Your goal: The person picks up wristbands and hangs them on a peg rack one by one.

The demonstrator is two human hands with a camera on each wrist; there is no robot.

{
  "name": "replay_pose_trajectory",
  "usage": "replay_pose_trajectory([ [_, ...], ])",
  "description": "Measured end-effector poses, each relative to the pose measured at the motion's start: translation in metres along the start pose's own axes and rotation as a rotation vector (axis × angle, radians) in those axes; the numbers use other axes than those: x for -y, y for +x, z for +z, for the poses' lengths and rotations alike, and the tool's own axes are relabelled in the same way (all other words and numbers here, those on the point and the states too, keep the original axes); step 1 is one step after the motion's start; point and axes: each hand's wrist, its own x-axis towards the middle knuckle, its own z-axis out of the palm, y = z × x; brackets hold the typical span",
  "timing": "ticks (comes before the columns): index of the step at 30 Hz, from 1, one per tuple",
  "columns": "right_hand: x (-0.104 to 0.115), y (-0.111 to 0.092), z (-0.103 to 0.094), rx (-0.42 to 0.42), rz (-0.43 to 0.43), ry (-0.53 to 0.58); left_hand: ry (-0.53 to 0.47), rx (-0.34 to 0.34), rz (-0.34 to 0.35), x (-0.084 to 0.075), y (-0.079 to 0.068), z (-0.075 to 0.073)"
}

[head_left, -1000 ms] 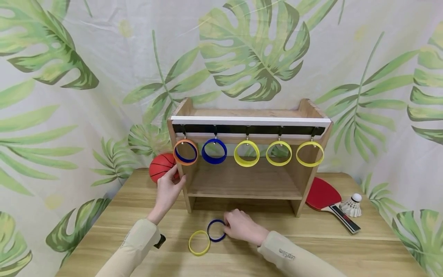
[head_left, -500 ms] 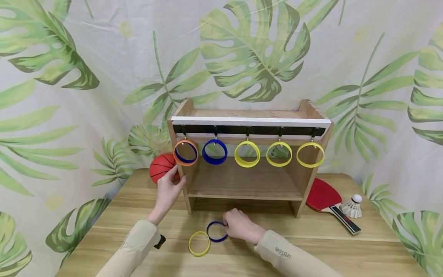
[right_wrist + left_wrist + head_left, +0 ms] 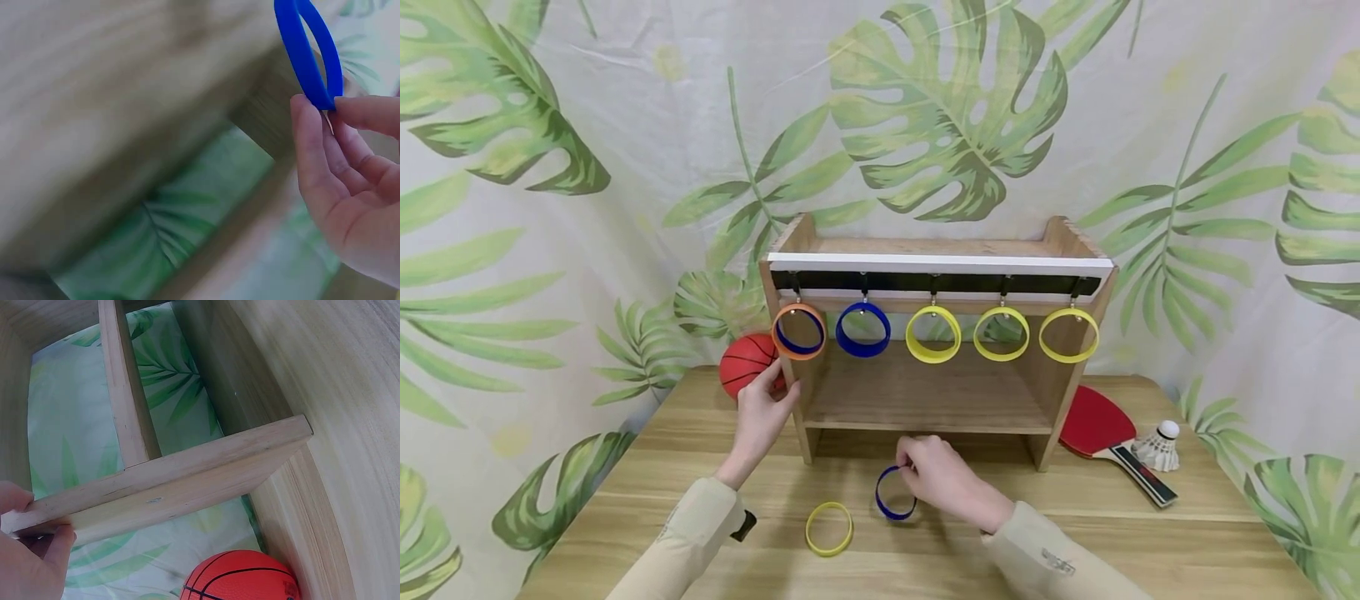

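My right hand (image 3: 946,479) pinches a blue ring (image 3: 302,53) between thumb and fingertips, the ring tilted up in front of the small wooden shelf (image 3: 925,429). My left hand (image 3: 762,421) grips the front edge of the shelf's left side panel (image 3: 156,481), thumb on one face and fingers on the other. On the table to the left of the blue ring lies a yellow ring (image 3: 827,553). Several rings hang from hooks along the shelf's black strip: an orange ring with blue inside (image 3: 801,356), a blue one and yellow ones.
A red toy basketball (image 3: 747,365) sits behind my left hand, beside the shelf. Right of the shelf are a red table tennis paddle (image 3: 1097,421) and a white shuttlecock (image 3: 1157,452). A leaf-print cloth (image 3: 625,125) hangs behind the wooden table (image 3: 1000,558).
My right hand has picked at the blue ring and moved it right and up, away from the yellow ring, tilting it. The left hand keeps its grip on the shelf.
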Motion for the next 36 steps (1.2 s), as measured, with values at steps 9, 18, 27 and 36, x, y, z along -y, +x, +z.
replay_pose_trajectory([
  [9, 0.015, -0.014, -0.092, -0.293, -0.124, -0.086, 0.007, -0.019, -0.005, 0.002, 0.000, -0.003],
  [18, 0.023, -0.012, -0.180, -0.490, -0.118, -0.135, 0.005, -0.014, 0.003, 0.002, 0.000, -0.003],
  [27, 0.010, 0.004, -0.217, -0.601, -0.081, -0.240, 0.004, -0.008, -0.005, 0.002, -0.001, -0.001],
  [36, 0.001, 0.008, -0.219, -0.555, -0.025, -0.234, 0.000, 0.003, 0.007, -0.001, -0.001, -0.001],
])
